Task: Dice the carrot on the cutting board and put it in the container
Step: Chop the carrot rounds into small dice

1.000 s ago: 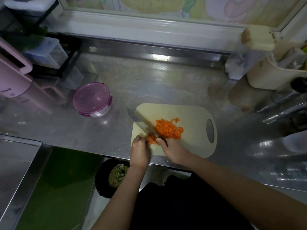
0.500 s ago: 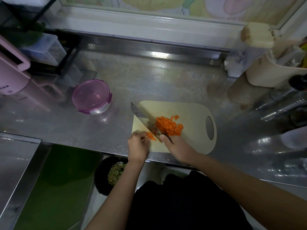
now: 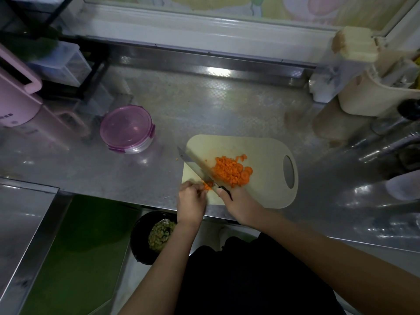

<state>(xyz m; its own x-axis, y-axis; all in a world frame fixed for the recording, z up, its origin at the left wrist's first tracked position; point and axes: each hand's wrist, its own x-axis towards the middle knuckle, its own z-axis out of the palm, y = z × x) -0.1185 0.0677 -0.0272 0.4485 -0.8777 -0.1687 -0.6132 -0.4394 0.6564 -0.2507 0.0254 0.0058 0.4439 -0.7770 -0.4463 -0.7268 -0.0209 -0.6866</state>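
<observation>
A pale cutting board [image 3: 261,153] lies on the steel counter. On it sits a heap of diced carrot [image 3: 229,170] with a few round slices at its right side. My right hand [image 3: 236,201] grips the black handle of a knife [image 3: 195,165], whose blade slants up-left across the board's left end. My left hand [image 3: 191,200] pinches a small remaining carrot piece [image 3: 208,185] right under the blade. The round container [image 3: 127,130], closed by a pink lid, stands on the counter left of the board.
A pink appliance [image 3: 16,98] stands at the far left. A cream utensil holder [image 3: 372,96] and a tap [image 3: 391,144] are at the right. Below the counter edge a black bin [image 3: 143,237] holds scraps. A steel surface [image 3: 20,223] lies lower left.
The knife rose and came back down beside the small carrot piece. The left hand kept holding that piece with only slight shifts. The diced heap stayed in place.
</observation>
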